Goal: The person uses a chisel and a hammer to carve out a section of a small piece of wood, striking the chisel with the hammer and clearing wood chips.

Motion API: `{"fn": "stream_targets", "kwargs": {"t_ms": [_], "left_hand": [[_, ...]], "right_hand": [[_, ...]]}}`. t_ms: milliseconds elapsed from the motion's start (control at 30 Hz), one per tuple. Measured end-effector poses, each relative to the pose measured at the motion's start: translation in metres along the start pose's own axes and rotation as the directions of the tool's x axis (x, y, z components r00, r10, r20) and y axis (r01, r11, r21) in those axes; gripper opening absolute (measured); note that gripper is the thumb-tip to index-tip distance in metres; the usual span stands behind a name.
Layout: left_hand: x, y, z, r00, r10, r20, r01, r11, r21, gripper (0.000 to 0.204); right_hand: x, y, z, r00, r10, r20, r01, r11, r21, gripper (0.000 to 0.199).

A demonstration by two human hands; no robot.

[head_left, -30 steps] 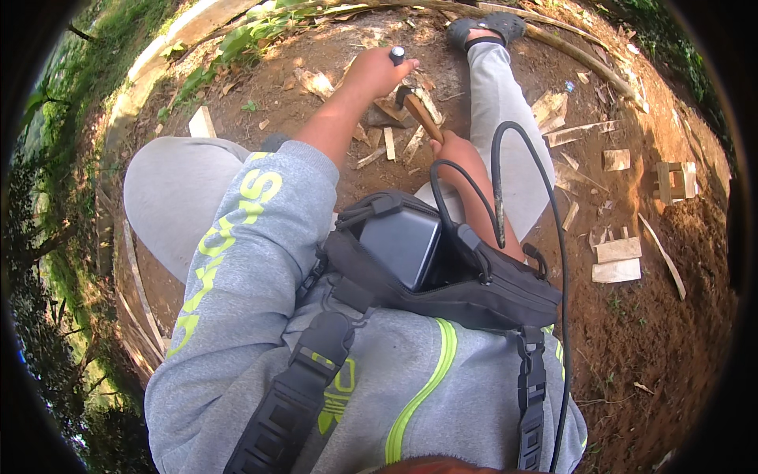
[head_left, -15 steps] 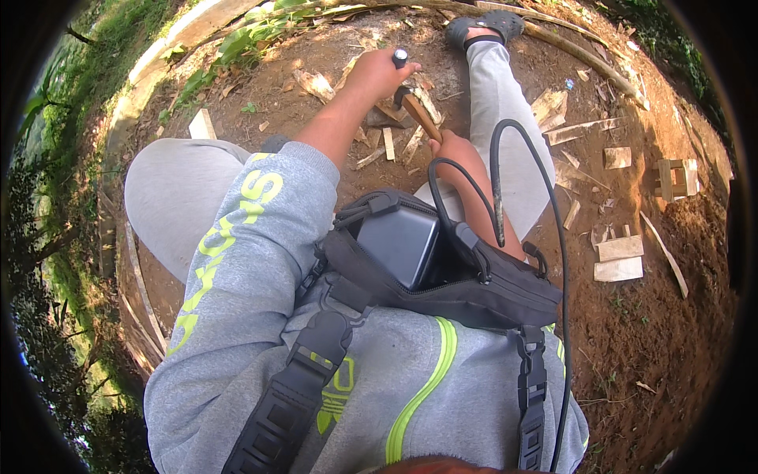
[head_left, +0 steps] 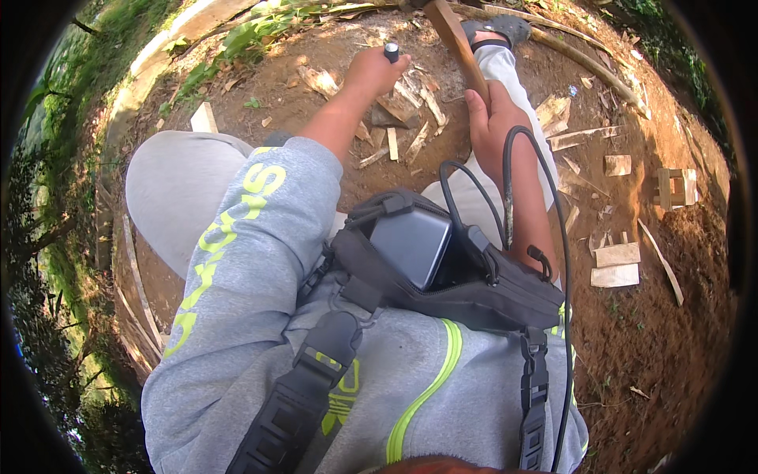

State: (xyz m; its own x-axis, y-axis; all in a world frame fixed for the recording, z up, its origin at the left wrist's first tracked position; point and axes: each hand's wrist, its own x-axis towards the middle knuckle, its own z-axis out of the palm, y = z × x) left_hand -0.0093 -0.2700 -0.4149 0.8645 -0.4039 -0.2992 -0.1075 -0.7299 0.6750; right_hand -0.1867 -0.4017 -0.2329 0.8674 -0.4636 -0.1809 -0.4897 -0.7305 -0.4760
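My left hand (head_left: 373, 69) is closed around the upright dark handle of a chisel (head_left: 392, 52), whose round end catches the light; its blade is hidden. Just beneath that hand lies a wood block (head_left: 399, 109) among split pieces and chips. My right hand (head_left: 499, 118), to the right and raised, grips the lower end of a hammer's wooden handle (head_left: 454, 39). The dark hammer head (head_left: 417, 3) is partly cut off by the top of the view. The hammer is apart from the chisel.
My outstretched leg (head_left: 505, 87) and bent knee (head_left: 185, 197) flank the dirt ground. An open black bag (head_left: 442, 292) with a grey device sits at my waist; a black cable (head_left: 545, 170) loops near my right arm. Cut wood blocks (head_left: 617, 254) lie right. A long pole (head_left: 588, 63) borders the far side.
My right hand has lifted the hammer up and away from beside the chisel, out to the right. My left hand has shifted only slightly with the chisel.
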Motion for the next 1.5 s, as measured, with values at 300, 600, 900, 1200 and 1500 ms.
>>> {"fn": "stream_targets", "kwargs": {"t_ms": [300, 600, 900, 1200, 1500], "left_hand": [[-0.007, 0.006, -0.005, 1.000, -0.009, 0.026, 0.010, 1.000, -0.026, 0.049], [-0.007, 0.000, 0.002, 1.000, -0.002, 0.023, 0.003, 0.999, -0.045, 0.050], [-0.008, 0.000, -0.001, 0.999, -0.053, 0.008, 0.053, 0.996, -0.078, 0.047], [-0.007, -0.002, -0.001, 0.998, -0.013, 0.062, 0.017, 0.998, -0.064, 0.053], [-0.009, 0.002, -0.003, 0.995, -0.040, 0.091, 0.050, 0.992, -0.115, 0.057]], "right_hand": [[0.009, 0.018, 0.026, 0.996, -0.064, 0.059, 0.068, 0.995, -0.067, 0.035], [0.007, 0.019, 0.024, 0.991, -0.059, 0.120, 0.075, 0.989, -0.127, 0.033], [-0.002, 0.007, 0.020, 0.994, -0.023, 0.111, 0.035, 0.994, -0.104, 0.031], [-0.002, 0.005, 0.026, 0.989, -0.066, 0.135, 0.088, 0.983, -0.164, 0.033], [-0.003, 0.007, 0.024, 0.990, -0.085, 0.116, 0.101, 0.985, -0.142, 0.031]]}}
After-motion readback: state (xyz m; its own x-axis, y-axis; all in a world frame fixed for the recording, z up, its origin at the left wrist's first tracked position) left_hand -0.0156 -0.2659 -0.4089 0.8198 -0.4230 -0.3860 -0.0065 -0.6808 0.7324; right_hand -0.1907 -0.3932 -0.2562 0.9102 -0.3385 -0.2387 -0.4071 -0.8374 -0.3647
